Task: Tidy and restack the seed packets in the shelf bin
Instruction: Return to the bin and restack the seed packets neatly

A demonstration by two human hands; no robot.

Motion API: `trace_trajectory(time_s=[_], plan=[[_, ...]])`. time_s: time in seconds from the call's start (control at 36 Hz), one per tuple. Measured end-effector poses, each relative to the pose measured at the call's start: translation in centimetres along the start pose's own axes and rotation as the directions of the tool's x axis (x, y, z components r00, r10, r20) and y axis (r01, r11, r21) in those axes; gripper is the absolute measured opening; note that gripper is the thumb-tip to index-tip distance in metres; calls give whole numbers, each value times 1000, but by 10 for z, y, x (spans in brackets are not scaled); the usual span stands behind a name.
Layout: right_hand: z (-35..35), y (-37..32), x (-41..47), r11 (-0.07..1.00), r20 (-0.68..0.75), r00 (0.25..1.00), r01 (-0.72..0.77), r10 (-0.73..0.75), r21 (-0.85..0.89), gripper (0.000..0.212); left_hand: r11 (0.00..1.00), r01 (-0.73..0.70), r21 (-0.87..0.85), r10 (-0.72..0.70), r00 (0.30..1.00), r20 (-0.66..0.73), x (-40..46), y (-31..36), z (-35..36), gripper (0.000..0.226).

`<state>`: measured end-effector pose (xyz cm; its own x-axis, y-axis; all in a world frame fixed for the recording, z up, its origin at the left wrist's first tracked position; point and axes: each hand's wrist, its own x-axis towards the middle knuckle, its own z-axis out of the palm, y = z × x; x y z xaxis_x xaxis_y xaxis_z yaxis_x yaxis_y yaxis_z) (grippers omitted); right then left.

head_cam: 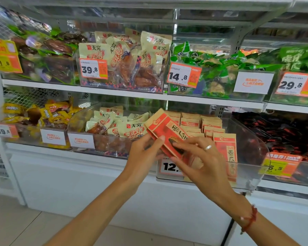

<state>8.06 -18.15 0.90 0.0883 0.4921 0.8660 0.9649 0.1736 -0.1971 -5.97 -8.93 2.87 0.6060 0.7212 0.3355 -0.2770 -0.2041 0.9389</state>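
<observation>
We see two hands at work in front of the clear shelf bin point(256, 157). The left hand point(146, 153) grips a small sheaf of red-and-tan seed packets point(165, 132) from below, its thumb laid across the front packet; how many packets the sheaf holds we cannot tell, though at least two edges show. The right hand point(199, 157), wearing one ring point(208, 147) and one red bracelet point(250, 220) at the wrist, curls its fingers over the sheaf's lower right corner. The sheaf is tilted, its top leaning left, raised just above the bin's front.

Behind the hands, inside the bin, more packets stand upright in about three rows point(201, 121), too tightly packed to count. Just right of the right hand, one packet point(227, 151) stands upright against the bin's front wall. Under the hands, one price tag point(169, 166) is partly hidden. Left of the left hand, a bin of cream snack bags point(114, 125) sits.
</observation>
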Motion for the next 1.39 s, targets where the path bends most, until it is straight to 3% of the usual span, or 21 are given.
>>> trace_trajectory(time_s=[0.06, 0.14, 0.22, 0.31, 0.42, 0.5, 0.64, 0.83, 0.94, 1.08, 1.17, 1.25, 1.39], plan=[[-1, 0, 4, 967, 9, 977, -212, 213, 143, 41, 999, -30, 42, 30, 1000, -3, 2, -1, -3, 14], [-5, 1, 10, 817, 102, 869, -492, 485, 302, 58, 997, -54, 48, 52, 998, 41, 4, -2, -4, 15], [-12, -3, 15, 626, 292, 788, -610, 541, 485, 58, 995, -91, 50, 88, 994, 63, 4, -2, -1, 19], [-15, -6, 16, 615, 258, 802, -583, 538, 530, 47, 993, -108, 44, 105, 992, 74, 4, -3, 0, 23], [-16, -9, 16, 702, 105, 855, -481, 508, 525, 31, 992, -105, 72, 98, 990, 100, 5, -6, 1, 31], [-16, -11, 14, 757, 65, 879, -443, 472, 480, 31, 984, -121, 129, 113, 991, 69, 7, -10, 4, 37], [-15, -9, 13, 810, 120, 895, -441, 430, 386, 32, 973, -183, 145, 179, 983, 35, 8, -7, 4, 37], [-36, -6, 46, 822, 38, 941, -312, 335, 477, 34, 928, -344, 142, 342, 939, 41, 23, 23, 9, 33], [-39, 7, 72, 854, 26, 958, -266, 285, 447, 38, 899, -402, 171, 401, 915, 45, 46, 35, 11, 32], [-35, 25, 98, 855, 141, 955, -297, 261, 425, 31, 883, -414, 220, 408, 910, 76, 73, 34, 9, 32], [-23, 46, 108, 831, 305, 890, -435, 339, 345, 25, 882, -380, 278, 371, 924, 87, 84, 17, 4, 34], [-8, 65, 108, 860, 416, 841, -461, 344, 220, 20, 897, -311, 313, 313, 949, 47, 89, -11, -3, 35], [13, 81, 97, 881, 427, 851, -423, 305, 214, 15, 907, -190, 375, 216, 976, -28, 81, -56, -17, 35]])
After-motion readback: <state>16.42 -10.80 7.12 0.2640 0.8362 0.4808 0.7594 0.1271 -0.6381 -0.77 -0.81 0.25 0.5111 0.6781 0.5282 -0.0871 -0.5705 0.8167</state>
